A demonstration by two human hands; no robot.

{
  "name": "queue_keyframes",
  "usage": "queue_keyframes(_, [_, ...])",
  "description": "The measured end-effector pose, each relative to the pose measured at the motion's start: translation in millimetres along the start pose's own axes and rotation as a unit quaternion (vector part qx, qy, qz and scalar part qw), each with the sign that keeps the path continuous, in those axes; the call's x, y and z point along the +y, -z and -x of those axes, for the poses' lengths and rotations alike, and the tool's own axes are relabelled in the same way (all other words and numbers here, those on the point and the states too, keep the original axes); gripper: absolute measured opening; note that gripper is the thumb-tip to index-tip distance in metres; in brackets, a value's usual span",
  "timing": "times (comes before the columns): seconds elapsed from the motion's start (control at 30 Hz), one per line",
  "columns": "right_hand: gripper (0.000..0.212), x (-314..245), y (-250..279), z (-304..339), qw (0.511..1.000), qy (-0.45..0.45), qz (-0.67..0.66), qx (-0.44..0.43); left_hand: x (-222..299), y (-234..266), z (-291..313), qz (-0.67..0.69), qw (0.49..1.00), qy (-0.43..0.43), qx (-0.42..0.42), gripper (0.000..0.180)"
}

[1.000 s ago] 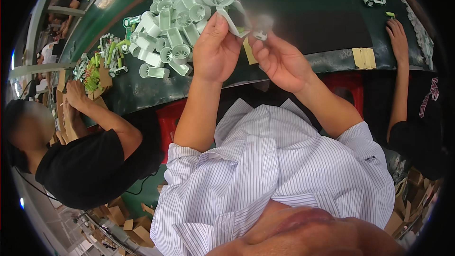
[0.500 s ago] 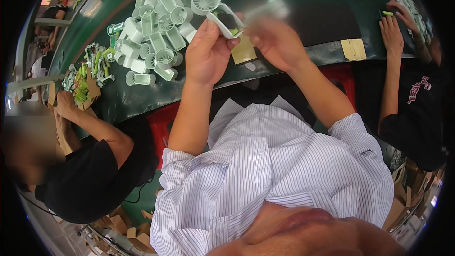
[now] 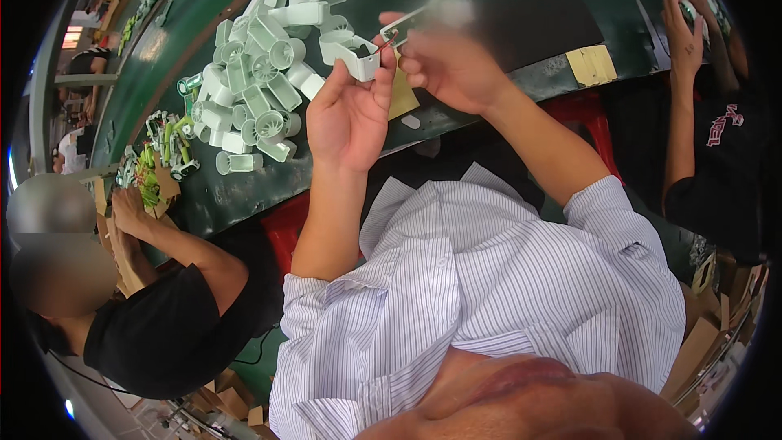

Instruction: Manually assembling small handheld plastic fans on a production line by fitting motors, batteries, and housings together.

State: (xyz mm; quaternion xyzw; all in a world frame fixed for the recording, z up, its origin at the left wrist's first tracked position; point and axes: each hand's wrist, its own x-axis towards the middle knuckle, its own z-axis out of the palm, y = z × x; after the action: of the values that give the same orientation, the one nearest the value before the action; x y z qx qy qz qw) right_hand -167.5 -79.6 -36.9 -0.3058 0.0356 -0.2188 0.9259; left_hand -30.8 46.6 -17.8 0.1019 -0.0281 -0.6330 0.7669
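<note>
My left hand [image 3: 349, 124] is closed on a pale mint plastic housing half [image 3: 365, 68], its hollow side facing up. In my right hand [image 3: 456, 75] is a second pale housing half [image 3: 450, 10] with a round end, smeared by motion. Thin red wires [image 3: 389, 42] run between the two pieces, which are held close but apart. My right fingertips are partly blurred. Just left of my left hand lies a heap of similar pale housings [image 3: 265, 73], several with round spoked ends.
A dark mat [image 3: 542, 33] lies on the green table [image 3: 244, 195]; yellow pads [image 3: 590, 66] sit at its near edge. Small green-and-white assemblies [image 3: 169, 143] are piled left. One co-worker [image 3: 167, 310] works at left, another [image 3: 717, 155] at right. Cardboard boxes [image 3: 232, 395] stand below.
The housing in my left hand has tilted and come apart from the piece in my right hand, showing red wires between them. The view has shifted slightly.
</note>
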Motion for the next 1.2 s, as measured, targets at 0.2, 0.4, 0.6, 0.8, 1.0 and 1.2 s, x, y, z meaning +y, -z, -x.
queue_keyframes(0.2, [0.032, -2, -5, 0, 0.995, 0.068, 0.064, 0.022, -6, -4, 4, 0.083, 0.995, 0.057, 0.004, 0.04])
queue_keyframes(0.4, [0.028, -3, -1, -6, 0.98, 0.126, 0.074, 0.137, -17, -12, 9, -0.026, 0.999, 0.018, 0.004, 0.04])
queue_keyframes(0.6, [0.029, -11, -11, 2, 0.967, 0.068, 0.193, 0.152, -19, -5, 13, -0.159, 0.984, -0.058, -0.051, 0.038])
queue_keyframes(0.8, [0.035, -9, -20, 6, 0.967, -0.003, 0.248, 0.065, -17, 2, 10, -0.202, 0.973, -0.105, -0.025, 0.043])
queue_keyframes(1.0, [0.034, -23, 1, 6, 0.981, -0.041, 0.189, -0.007, -8, -4, 11, -0.219, 0.972, -0.083, -0.01, 0.041])
queue_keyframes(1.2, [0.023, -15, 0, 6, 0.987, -0.027, 0.146, 0.062, -8, -7, 16, -0.519, 0.835, -0.144, -0.116, 0.043])
